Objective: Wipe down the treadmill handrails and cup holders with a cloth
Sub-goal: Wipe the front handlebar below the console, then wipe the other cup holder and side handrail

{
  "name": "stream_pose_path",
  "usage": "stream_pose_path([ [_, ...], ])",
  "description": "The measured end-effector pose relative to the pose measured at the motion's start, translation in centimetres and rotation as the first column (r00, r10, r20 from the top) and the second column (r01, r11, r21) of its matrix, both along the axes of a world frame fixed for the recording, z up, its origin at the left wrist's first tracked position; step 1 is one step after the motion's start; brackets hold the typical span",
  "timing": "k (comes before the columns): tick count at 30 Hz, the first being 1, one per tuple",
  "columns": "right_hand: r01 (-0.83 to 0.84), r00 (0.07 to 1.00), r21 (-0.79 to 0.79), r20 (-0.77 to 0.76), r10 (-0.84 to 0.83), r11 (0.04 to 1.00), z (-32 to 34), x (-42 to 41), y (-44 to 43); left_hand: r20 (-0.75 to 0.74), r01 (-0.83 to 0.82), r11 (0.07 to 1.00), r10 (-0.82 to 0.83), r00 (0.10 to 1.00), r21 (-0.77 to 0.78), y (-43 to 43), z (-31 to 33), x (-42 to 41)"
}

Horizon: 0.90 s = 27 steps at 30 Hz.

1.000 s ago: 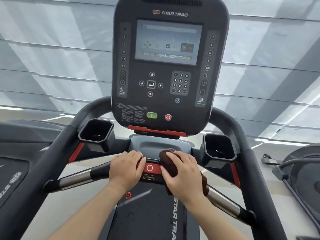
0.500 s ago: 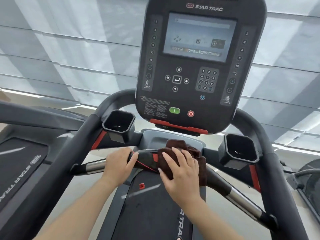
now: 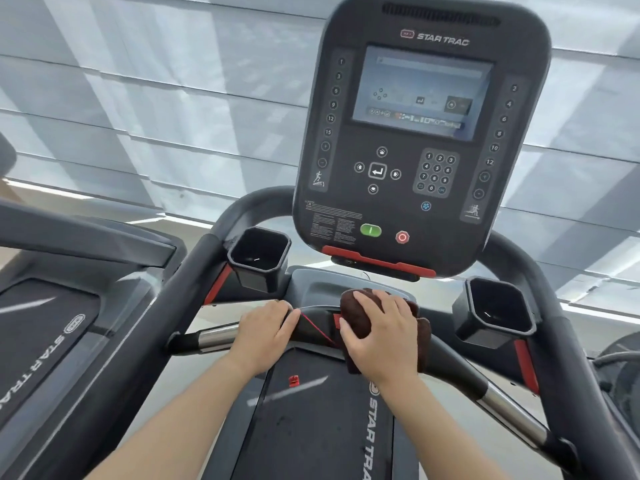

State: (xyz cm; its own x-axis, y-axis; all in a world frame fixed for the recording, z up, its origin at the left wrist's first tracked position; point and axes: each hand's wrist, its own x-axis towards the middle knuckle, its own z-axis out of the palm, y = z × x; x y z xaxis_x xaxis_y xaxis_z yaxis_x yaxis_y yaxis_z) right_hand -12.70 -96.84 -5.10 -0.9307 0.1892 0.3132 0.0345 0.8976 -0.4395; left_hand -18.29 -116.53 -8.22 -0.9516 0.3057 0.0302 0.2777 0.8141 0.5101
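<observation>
A dark brown cloth [image 3: 356, 315] is bunched over the middle of the treadmill's front handrail [image 3: 460, 367], and my right hand [image 3: 379, 336] presses down on it, fingers spread over the top. My left hand [image 3: 265, 332] wraps the same bar just to the left, next to a chrome grip section [image 3: 216, 336]. A thin red safety cord [image 3: 317, 329] runs across the bar between my hands. Two black cup holders flank the console: the left cup holder [image 3: 258, 258] and the right cup holder [image 3: 493, 311]. Neither hand touches them.
The console [image 3: 419, 140] with a lit screen stands right above my hands. Curved side rails [image 3: 194, 271] sweep down on both sides. The belt [image 3: 311, 427] runs below. A second treadmill [image 3: 41, 341] stands at the left; another machine [image 3: 620, 372] shows at the right edge.
The view has swung, so the console sits further right. My left hand has slid left off the centre stop button. My right hand stays on the cloth and has shifted a little over the bar's centre.
</observation>
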Motion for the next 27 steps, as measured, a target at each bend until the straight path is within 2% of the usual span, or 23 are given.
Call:
stream_pose_path([
  [3, -0.045, 0.999, -0.037, 0.007, 0.045, 0.998, 0.5, -0.7, -1.3, 0.016, 0.011, 1.000, -0.011, 1.000, 0.000, -0.1, 0.0, -0.1],
  [9, -0.177, 0.975, 0.072, -0.126, 0.185, 0.982, -1.5, 1.8, 0.3, 0.007, 0.082, 0.997, -0.083, 0.997, 0.010, -1.1, -0.5, -0.1],
  [11, -0.144, 0.977, 0.002, -0.158, 0.143, 0.990, -1.1, 1.1, 0.4, 0.022, 0.122, 0.992, -0.122, 0.992, 0.013, -2.1, -0.7, -0.1],
  [15, -0.082, 0.992, -0.187, -0.113, 0.062, 0.979, 1.0, -1.6, -1.5, 0.016, 0.075, 0.997, -0.075, 0.997, -0.017, -5.4, -1.1, 0.6],
  [18, -0.197, 0.978, -0.247, -0.110, 0.175, 0.949, 2.2, -2.4, -4.0, -0.010, 0.053, 0.997, -0.054, 0.998, -0.052, -8.6, -0.8, 1.0],
  [21, -0.329, 0.941, -0.213, -0.154, 0.301, 0.920, 2.5, -2.4, -8.3, -0.064, -0.011, 0.994, 0.004, 0.998, -0.105, -11.9, -0.3, 1.2],
  [23, -0.407, 0.913, -0.160, -0.094, 0.397, 0.899, 1.9, -2.6, -11.3, -0.089, -0.065, 0.987, 0.052, 0.995, -0.150, -14.0, -0.1, 1.2],
  [25, -0.463, 0.882, -0.036, 0.081, 0.464, 0.886, 0.7, -3.1, -13.7, -0.102, -0.141, 0.974, 0.124, 0.987, -0.180, -16.2, -0.2, 1.4],
  [27, -0.490, 0.860, 0.115, 0.223, 0.459, 0.864, -0.5, -3.6, -15.2, -0.088, -0.215, 0.954, 0.200, 0.976, -0.208, -18.1, -1.0, 1.9],
])
